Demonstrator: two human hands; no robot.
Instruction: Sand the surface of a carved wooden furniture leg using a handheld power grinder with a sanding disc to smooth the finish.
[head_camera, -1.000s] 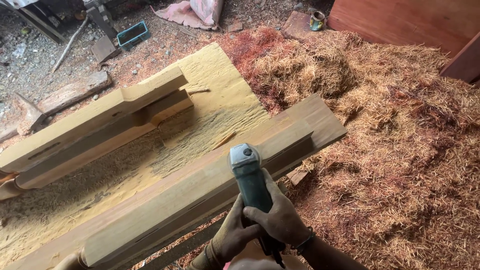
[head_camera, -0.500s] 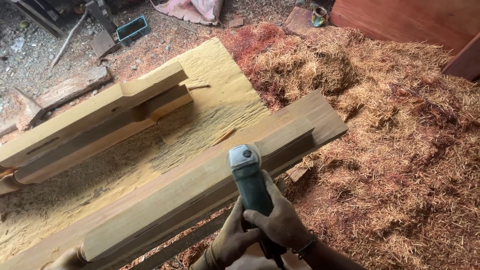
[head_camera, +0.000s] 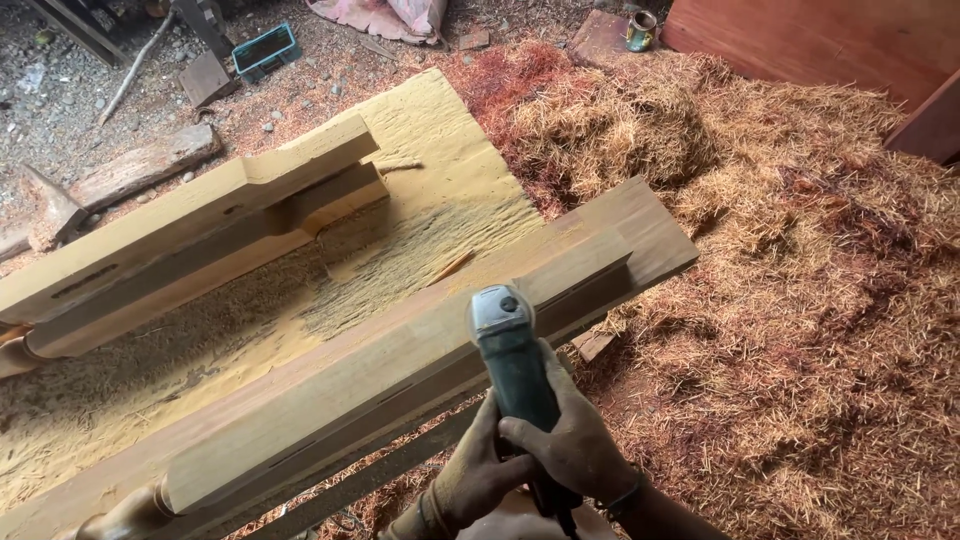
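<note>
Grinder edged leftward along beam, both hands' grip wrapped round its body, left hand, right hand

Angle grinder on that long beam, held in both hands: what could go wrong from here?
1. Both the left hand and right hand grip the angle grinder bare; a kick off the beam's edge could probably reach fingers.
2. Dry wood shavings are heaped right beside the beam; sparks or heat might set them alight.
3. The grinder's cord trails down by the wrists and could snag.
</note>
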